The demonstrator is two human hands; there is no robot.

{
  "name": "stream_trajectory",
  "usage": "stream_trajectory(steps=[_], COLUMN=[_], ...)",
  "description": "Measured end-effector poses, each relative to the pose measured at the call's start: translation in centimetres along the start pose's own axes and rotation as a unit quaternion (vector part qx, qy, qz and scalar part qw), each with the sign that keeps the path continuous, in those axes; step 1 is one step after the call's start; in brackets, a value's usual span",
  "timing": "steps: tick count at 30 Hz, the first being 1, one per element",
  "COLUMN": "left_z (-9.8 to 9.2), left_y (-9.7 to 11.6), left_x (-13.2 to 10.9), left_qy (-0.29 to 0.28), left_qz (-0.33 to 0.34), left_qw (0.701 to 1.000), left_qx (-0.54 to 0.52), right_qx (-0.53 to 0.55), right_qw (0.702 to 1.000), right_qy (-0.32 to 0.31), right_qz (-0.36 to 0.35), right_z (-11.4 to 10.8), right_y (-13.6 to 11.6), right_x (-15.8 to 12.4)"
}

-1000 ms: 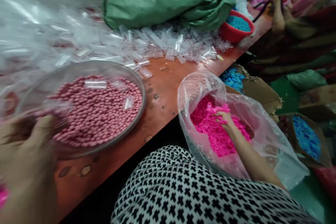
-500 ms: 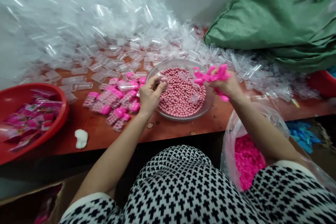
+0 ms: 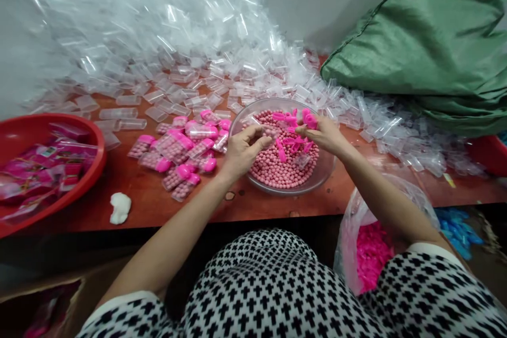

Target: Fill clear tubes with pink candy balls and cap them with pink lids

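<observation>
A clear bowl [image 3: 321, 178] full of small pink beads sits on the orange table. My left hand [image 3: 243, 149] hovers at its left rim, fingers pinched around a small clear tube. My right hand [image 3: 325, 134] is over the bowl, fingers loosely curled on bright pink caps [image 3: 309, 118], with more pink caps [image 3: 292, 142] lying on the beads below it. Filled tubes with pink caps [image 3: 180, 150] lie in a heap just left of the bowl.
A huge pile of empty clear tubes [image 3: 166, 47] covers the back of the table. A red basin [image 3: 85, 132] with pink packets is at left, a green sack [image 3: 428, 47] at right. A plastic bag of pink caps [image 3: 370, 253] stands by my right knee. A white lump [image 3: 119, 207] lies near the front edge.
My right hand came down from above the bowl's right rim to over the beads, and pink caps dropped from it onto them. My left hand stayed at the left rim.
</observation>
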State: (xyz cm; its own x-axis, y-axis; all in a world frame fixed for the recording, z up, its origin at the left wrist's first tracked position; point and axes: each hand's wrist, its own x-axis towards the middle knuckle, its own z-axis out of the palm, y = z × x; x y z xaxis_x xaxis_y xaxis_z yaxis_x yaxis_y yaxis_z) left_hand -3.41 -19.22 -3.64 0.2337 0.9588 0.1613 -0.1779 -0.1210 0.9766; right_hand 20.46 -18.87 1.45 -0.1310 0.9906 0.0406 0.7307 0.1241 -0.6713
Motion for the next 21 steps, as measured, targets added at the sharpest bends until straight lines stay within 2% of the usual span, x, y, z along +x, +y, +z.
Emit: stream_trajectory(steps=[3,5,7,9,11,12,14,16,18,19,21], left_z=[0.5,0.7,0.7,0.6,0.7,0.7,0.9,1.0,1.1,1.2,1.1], left_y=[0.8,1.0,0.9,0.6,0.4,0.4,0.5,0.6,0.8,0.8,0.9], left_x=[0.0,0.1,0.2,0.2,0.1,0.0,-0.2,-0.4,-0.6,-0.7,-0.8], left_qy=[-0.035,-0.037,-0.030,-0.027,-0.029,-0.033,-0.044,-0.050,-0.046,-0.041,-0.031], left_qz=[-0.025,-0.041,-0.054,-0.060,-0.056,-0.052,-0.043,-0.034,-0.033,-0.037,-0.048], left_qw=[0.996,0.994,0.993,0.993,0.994,0.994,0.993,0.993,0.991,0.989,0.985], left_qx=[-0.072,-0.093,-0.100,-0.098,-0.095,-0.094,-0.096,-0.102,-0.120,-0.134,-0.165], right_qx=[0.098,0.151,0.117,0.013,-0.054,-0.054,0.003,0.115,0.247,0.301,0.372], right_qw=[0.992,0.982,0.990,1.000,0.997,0.996,0.997,0.993,0.964,0.946,0.923], right_qy=[-0.078,-0.102,-0.067,0.004,0.053,0.064,0.052,-0.017,-0.097,-0.114,-0.084], right_qz=[0.029,0.046,0.042,0.008,-0.027,-0.040,-0.051,-0.036,0.005,0.024,0.045], right_z=[0.5,1.0,1.4,1.6,1.5,1.4,1.2,1.3,1.7,2.1,3.1], right_y=[-0.7,-0.6,-0.2,0.2,0.3,0.1,-0.6,-1.5,-2.4,-2.7,-3.1], right_x=[0.1,0.2,0.4,0.5,0.4,0.3,-0.1,-0.5,-0.9,-0.9,-0.8])
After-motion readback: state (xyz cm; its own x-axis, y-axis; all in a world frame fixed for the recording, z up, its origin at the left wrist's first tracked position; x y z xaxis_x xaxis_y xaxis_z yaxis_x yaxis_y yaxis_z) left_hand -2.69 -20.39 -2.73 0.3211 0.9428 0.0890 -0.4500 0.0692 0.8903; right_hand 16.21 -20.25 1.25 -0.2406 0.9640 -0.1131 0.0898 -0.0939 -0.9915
